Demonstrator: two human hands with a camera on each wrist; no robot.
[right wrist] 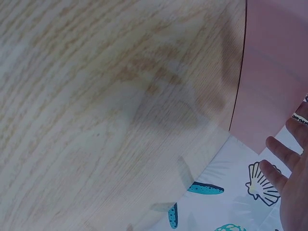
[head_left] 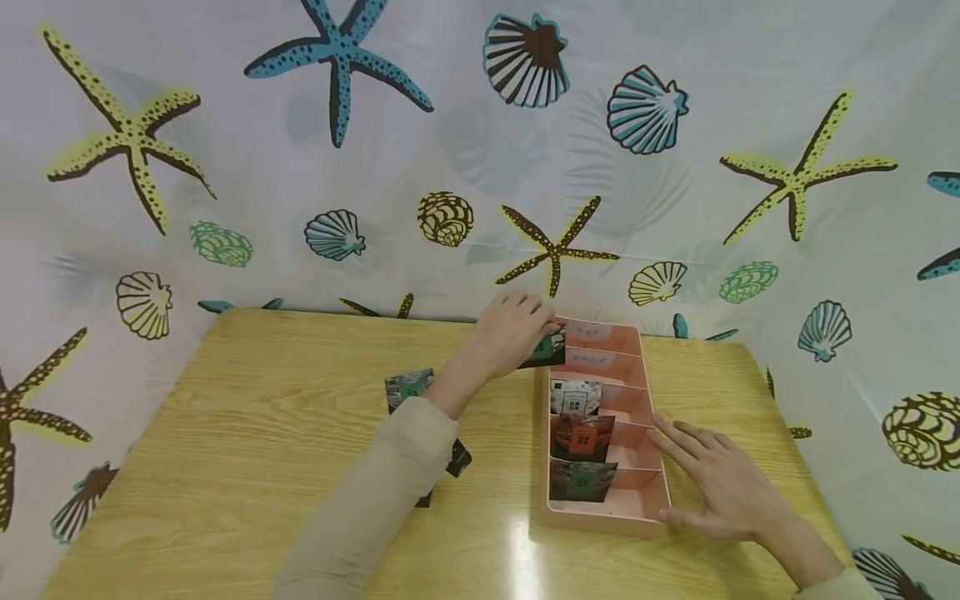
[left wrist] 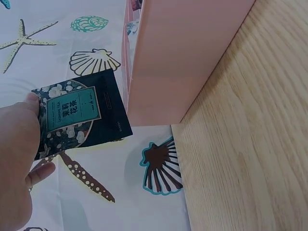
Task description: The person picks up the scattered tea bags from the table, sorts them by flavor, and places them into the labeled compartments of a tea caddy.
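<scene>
My left hand pinches a dark tea sachet with a green label reading "Jasmine Tea". The sachet is above the left rim of a pink divided box, near its back compartments. In the left wrist view it is tilted beside the box's outer wall. My right hand touches the box's right side, fingers spread and fairly straight. Three front compartments hold sachets: one white, one red and one dark with a green label. Paper labels show in the two back compartments.
More sachets lie on the wooden table left of the box, partly hidden under my left forearm. One dark sachet corner pokes out beside the sleeve. A cloth printed with shells and starfish hangs behind the table.
</scene>
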